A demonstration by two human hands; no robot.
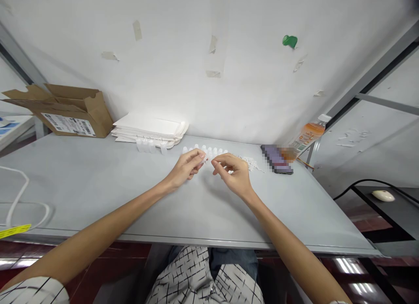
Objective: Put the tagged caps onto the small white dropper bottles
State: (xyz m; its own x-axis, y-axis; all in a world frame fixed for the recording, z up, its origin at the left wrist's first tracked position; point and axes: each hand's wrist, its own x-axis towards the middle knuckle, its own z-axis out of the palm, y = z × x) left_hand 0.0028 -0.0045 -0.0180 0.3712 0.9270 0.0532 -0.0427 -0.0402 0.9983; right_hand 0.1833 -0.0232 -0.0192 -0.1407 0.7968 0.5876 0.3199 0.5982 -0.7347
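Hovering over the grey worktop (199,221), a small translucent piece (204,160) is pinched by the left hand (187,166). Beside it, the right hand (235,175) is curled, its grip nearly closed; whether anything is held cannot be told. Behind, translucent containers (210,152) are lined up.

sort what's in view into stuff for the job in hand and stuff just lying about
Likely the job: small piece in the left hand; whitish pieces behind the hands; white strands beside the right hand.

Probably just lying about: cardboard box; orange drink bottle; white cable.
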